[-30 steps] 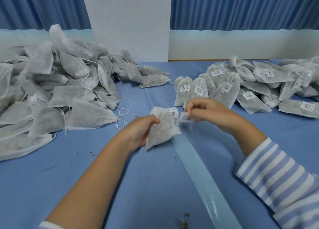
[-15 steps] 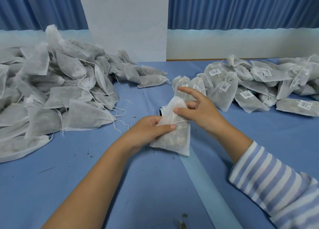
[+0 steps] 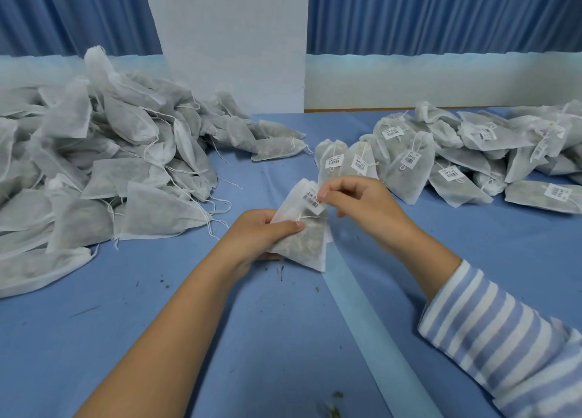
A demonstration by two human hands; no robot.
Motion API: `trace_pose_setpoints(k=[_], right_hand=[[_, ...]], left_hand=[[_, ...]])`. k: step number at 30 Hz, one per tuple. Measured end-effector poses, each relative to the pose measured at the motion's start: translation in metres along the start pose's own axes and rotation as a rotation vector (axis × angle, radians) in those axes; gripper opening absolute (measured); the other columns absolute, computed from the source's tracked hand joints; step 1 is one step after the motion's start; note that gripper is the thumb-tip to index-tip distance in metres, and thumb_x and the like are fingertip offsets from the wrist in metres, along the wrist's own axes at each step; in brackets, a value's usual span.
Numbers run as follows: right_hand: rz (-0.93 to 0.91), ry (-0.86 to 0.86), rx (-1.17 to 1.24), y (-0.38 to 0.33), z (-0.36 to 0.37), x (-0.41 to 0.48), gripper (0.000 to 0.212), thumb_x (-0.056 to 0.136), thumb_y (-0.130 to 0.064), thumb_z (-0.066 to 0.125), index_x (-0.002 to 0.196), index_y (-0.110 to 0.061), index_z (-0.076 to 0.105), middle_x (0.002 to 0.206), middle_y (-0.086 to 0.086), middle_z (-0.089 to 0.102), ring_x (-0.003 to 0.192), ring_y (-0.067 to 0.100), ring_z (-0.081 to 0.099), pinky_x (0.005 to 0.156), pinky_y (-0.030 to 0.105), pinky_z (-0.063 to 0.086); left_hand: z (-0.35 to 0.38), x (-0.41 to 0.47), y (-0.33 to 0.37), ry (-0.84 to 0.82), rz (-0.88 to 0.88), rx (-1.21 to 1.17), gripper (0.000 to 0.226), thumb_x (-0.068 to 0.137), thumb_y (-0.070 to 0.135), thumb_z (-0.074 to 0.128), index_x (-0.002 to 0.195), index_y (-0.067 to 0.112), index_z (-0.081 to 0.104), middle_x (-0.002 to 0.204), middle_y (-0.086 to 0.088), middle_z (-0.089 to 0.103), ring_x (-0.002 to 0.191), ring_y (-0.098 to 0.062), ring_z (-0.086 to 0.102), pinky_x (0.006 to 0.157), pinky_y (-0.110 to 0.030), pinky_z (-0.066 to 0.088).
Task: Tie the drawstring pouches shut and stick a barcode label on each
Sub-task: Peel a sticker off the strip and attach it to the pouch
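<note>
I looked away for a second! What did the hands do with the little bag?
The right hand now pinches a barcode label against the pouch top; half a second ago no label showed there. The left hand still grips the pouch. Both piles stayed put.

White pouches [image 3: 132, 178], blue table [image 3: 157, 317], blue-white striped sleeve [image 3: 510, 345]

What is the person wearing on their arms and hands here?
The left hand and right hand are bare: no gloves, rings or watch visible. The right arm has a long sleeve with light blue and white stripes; the left forearm is uncovered.
</note>
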State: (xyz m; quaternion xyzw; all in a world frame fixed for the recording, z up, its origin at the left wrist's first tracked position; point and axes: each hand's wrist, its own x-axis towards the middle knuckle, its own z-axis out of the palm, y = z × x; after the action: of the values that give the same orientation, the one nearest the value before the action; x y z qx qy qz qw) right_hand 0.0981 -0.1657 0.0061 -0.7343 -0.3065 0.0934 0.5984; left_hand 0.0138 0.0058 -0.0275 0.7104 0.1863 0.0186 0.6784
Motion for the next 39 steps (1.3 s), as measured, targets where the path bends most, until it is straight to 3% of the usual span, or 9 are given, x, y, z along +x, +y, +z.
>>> trace_pose_setpoints(k=[4, 7, 11, 16, 23, 28, 31, 35, 39], right_hand=[[0.072, -0.108, -0.088, 0.001, 0.003, -0.002, 0.010, 0.090, -0.009, 0.066, 0.082, -0.011, 0.072, 0.063, -0.018, 0.064, 0.056, -0.008, 0.053, 0.055, 0.004, 0.039], [0.092, -0.080, -0.109, 0.003, 0.003, -0.002, 0.008, 0.090, -0.009, 0.066, 0.086, -0.007, 0.072, 0.059, -0.018, 0.062, 0.052, -0.009, 0.053, 0.050, 0.004, 0.037], [0.099, -0.041, -0.112, 0.005, 0.002, -0.002, 0.007, 0.089, -0.009, 0.068, 0.087, -0.005, 0.073, 0.056, -0.018, 0.062, 0.049, -0.008, 0.053, 0.045, 0.005, 0.037], [0.076, -0.028, -0.135, 0.006, 0.004, -0.001, 0.005, 0.086, -0.008, 0.071, 0.087, -0.005, 0.074, 0.076, 0.000, 0.071, 0.063, -0.001, 0.057, 0.060, 0.007, 0.044], [-0.052, -0.013, -0.211, 0.010, 0.006, -0.001, 0.007, 0.080, -0.012, 0.079, 0.079, -0.013, 0.072, 0.072, 0.001, 0.059, 0.063, 0.007, 0.048, 0.064, 0.012, 0.043], [-0.104, 0.039, -0.283, 0.014, 0.010, -0.001, 0.029, 0.077, -0.020, 0.081, 0.102, -0.025, 0.069, 0.088, -0.005, 0.056, 0.071, 0.007, 0.049, 0.070, 0.011, 0.040], [-0.007, 0.108, -0.208, 0.012, 0.010, 0.000, 0.046, 0.079, -0.031, 0.079, 0.121, -0.027, 0.059, 0.098, -0.007, 0.056, 0.072, 0.005, 0.051, 0.068, 0.008, 0.043], [0.225, 0.008, 0.119, 0.010, 0.009, 0.001, 0.045, 0.083, -0.027, 0.076, 0.124, -0.021, 0.056, 0.082, -0.008, 0.070, 0.071, 0.004, 0.066, 0.061, 0.018, 0.052], [0.238, -0.018, 0.291, 0.011, 0.011, 0.001, 0.041, 0.086, -0.020, 0.073, 0.122, -0.021, 0.054, 0.080, -0.002, 0.075, 0.074, 0.010, 0.070, 0.064, 0.023, 0.054]], left_hand=[[-0.001, -0.001, 0.001, -0.020, -0.005, 0.011, 0.015, 0.083, 0.020, 0.076, 0.096, 0.014, 0.076, 0.087, -0.005, 0.077, 0.073, -0.013, 0.071, 0.060, -0.024, 0.055], [0.000, -0.004, 0.002, -0.048, 0.001, 0.035, 0.015, 0.082, 0.021, 0.077, 0.096, 0.017, 0.077, 0.081, 0.000, 0.076, 0.064, -0.009, 0.068, 0.052, -0.018, 0.049], [0.002, -0.006, 0.005, -0.082, 0.005, 0.029, 0.017, 0.081, 0.019, 0.078, 0.098, 0.018, 0.077, 0.090, -0.004, 0.077, 0.072, -0.011, 0.071, 0.056, -0.019, 0.051], [0.002, -0.007, 0.005, -0.119, 0.055, 0.069, 0.021, 0.082, 0.020, 0.078, 0.103, 0.020, 0.076, 0.098, -0.004, 0.077, 0.087, -0.017, 0.072, 0.077, -0.030, 0.055], [0.004, -0.007, 0.005, -0.118, 0.070, -0.019, 0.019, 0.086, 0.035, 0.073, 0.096, 0.020, 0.078, 0.099, -0.003, 0.077, 0.094, -0.019, 0.073, 0.086, -0.032, 0.054], [0.009, -0.005, 0.004, 0.112, 0.122, -0.024, 0.029, 0.095, 0.034, 0.062, 0.074, 0.020, 0.075, 0.079, -0.001, 0.072, 0.072, -0.017, 0.063, 0.068, -0.029, 0.047], [0.011, -0.004, 0.005, 0.146, 0.163, -0.065, 0.031, 0.097, 0.034, 0.059, 0.074, 0.021, 0.075, 0.077, -0.001, 0.073, 0.069, -0.016, 0.065, 0.068, -0.031, 0.050], [0.016, -0.002, 0.004, 0.197, 0.221, -0.048, 0.029, 0.099, 0.034, 0.057, 0.083, 0.017, 0.073, 0.077, -0.002, 0.072, 0.069, -0.016, 0.065, 0.065, -0.032, 0.052], [0.019, -0.001, 0.002, 0.230, 0.244, -0.017, 0.030, 0.099, 0.033, 0.056, 0.082, 0.015, 0.072, 0.074, 0.002, 0.069, 0.066, -0.011, 0.062, 0.061, -0.025, 0.050]])
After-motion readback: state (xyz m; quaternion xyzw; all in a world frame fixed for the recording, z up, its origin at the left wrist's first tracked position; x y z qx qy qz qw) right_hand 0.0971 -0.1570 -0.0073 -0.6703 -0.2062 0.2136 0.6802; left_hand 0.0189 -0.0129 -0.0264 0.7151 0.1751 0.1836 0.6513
